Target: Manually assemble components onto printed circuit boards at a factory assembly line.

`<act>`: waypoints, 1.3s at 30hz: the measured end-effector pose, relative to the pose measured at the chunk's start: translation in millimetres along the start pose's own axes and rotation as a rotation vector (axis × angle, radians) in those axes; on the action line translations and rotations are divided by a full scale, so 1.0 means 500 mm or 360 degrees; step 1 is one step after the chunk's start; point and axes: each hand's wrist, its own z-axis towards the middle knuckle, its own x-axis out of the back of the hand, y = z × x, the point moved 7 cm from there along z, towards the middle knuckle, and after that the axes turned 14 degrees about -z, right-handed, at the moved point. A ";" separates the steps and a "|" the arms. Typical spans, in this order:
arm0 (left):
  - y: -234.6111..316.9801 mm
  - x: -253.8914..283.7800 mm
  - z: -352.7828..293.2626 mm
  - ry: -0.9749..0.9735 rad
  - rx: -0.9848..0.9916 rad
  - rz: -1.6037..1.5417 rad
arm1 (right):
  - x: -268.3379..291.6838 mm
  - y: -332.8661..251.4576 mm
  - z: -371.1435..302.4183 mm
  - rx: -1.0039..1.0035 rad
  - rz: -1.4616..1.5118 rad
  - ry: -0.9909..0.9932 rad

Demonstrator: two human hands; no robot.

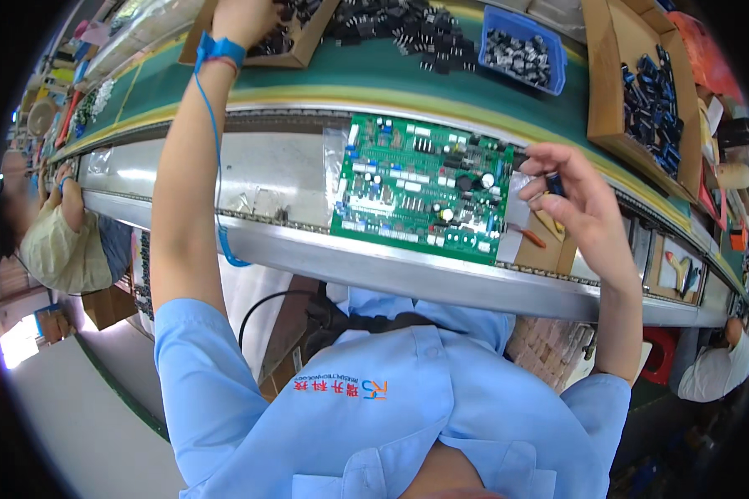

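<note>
My left hand (243, 20) reaches into a cardboard box (306, 48) of small dark parts at the top; its fingers are mostly hidden by the hand itself and the frame edge. A blue strap with a cord circles that wrist. My right hand (589, 208) hovers just past the right edge of a green circuit board (383, 176), its fingers curled around a small dark blue capacitor (555, 185). The board lies flat across the metal rails, filled with white connectors, black parts and round capacitors.
Loose black parts (429, 37) are heaped on the green belt (374, 83), beside a blue bin (563, 71) of small metallic parts. A cardboard box (603, 91) of blue capacitors stands right. An orange-handled tool (534, 239) lies by the board. Other people sit at both sides.
</note>
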 end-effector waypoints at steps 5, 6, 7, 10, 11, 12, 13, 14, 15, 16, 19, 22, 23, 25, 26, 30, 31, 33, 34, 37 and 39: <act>0.050 -0.012 -0.015 0.0137 0.0611 0.0454 | -0.007 0.022 0.008 -0.0051 0.0163 -0.0044; 0.063 0.002 -0.029 0.0260 0.0635 0.0269 | -0.008 0.013 0.004 0.0036 0.0169 -0.0082; 0.077 0.016 -0.045 0.0381 0.0658 0.0081 | -0.002 0.018 0.001 0.0028 0.0171 -0.0050; 0.172 0.007 -0.046 0.0409 0.0567 -0.0890 | 0.021 0.034 0.000 -0.0064 0.0193 -0.0002; 0.204 -0.007 -0.054 0.0307 0.0624 -0.1205 | 0.030 0.053 -0.006 -0.0185 0.0206 0.0036; 0.262 -0.012 -0.060 0.0141 0.0650 -0.1332 | 0.035 0.072 -0.002 -0.0116 0.0233 0.0077; 0.321 -0.012 -0.075 -0.0026 0.0695 -0.1480 | 0.036 0.068 0.003 -0.0111 0.0210 0.0066; 0.362 -0.013 -0.095 -0.0095 0.0660 -0.1597 | 0.035 0.066 0.009 -0.0087 0.0203 0.0080; 0.397 -0.017 -0.115 -0.0211 0.0667 -0.1703 | 0.033 0.064 0.018 -0.0025 0.0228 0.0034; 0.422 -0.029 -0.141 -0.0286 0.0774 -0.1781 | 0.034 0.065 0.025 -0.0009 0.0246 0.0046; 0.481 -0.053 -0.195 -0.0419 0.0884 -0.1738 | 0.046 0.057 0.041 0.0036 0.0124 0.0019; 0.503 -0.082 -0.231 -0.0637 0.0977 -0.1640 | 0.052 0.065 0.044 0.0050 0.0018 0.0103; 0.515 -0.095 -0.240 -0.0692 0.0978 -0.1665 | 0.054 0.064 0.039 0.0030 -0.0036 0.0092; 0.546 -0.088 -0.244 -0.0616 0.0459 -0.1142 | 0.040 0.046 0.031 -0.0201 0.0220 0.0042; 0.569 -0.092 -0.238 -0.0691 0.0319 -0.0928 | 0.042 0.052 0.027 -0.0203 0.0225 0.0006; 0.623 -0.117 -0.238 -0.0637 -0.0123 -0.0586 | 0.036 0.036 0.009 -0.0147 0.0036 -0.0042; 0.624 -0.124 -0.239 -0.0660 -0.0121 -0.0583 | 0.034 0.034 0.007 -0.0152 0.0057 -0.0040; 0.634 -0.133 -0.235 -0.0635 -0.0246 -0.0475 | 0.033 0.023 0.002 -0.0147 -0.0031 -0.0056; 0.637 -0.140 -0.231 -0.0657 -0.0261 -0.0490 | 0.037 0.021 -0.002 -0.0126 -0.0052 -0.0045; 0.649 -0.148 -0.223 -0.0653 -0.0394 -0.0384 | 0.040 0.019 -0.002 -0.0113 -0.0081 -0.0025; 0.651 -0.148 -0.221 -0.0633 -0.0454 -0.0295 | 0.038 0.015 -0.001 -0.0137 -0.0080 -0.0016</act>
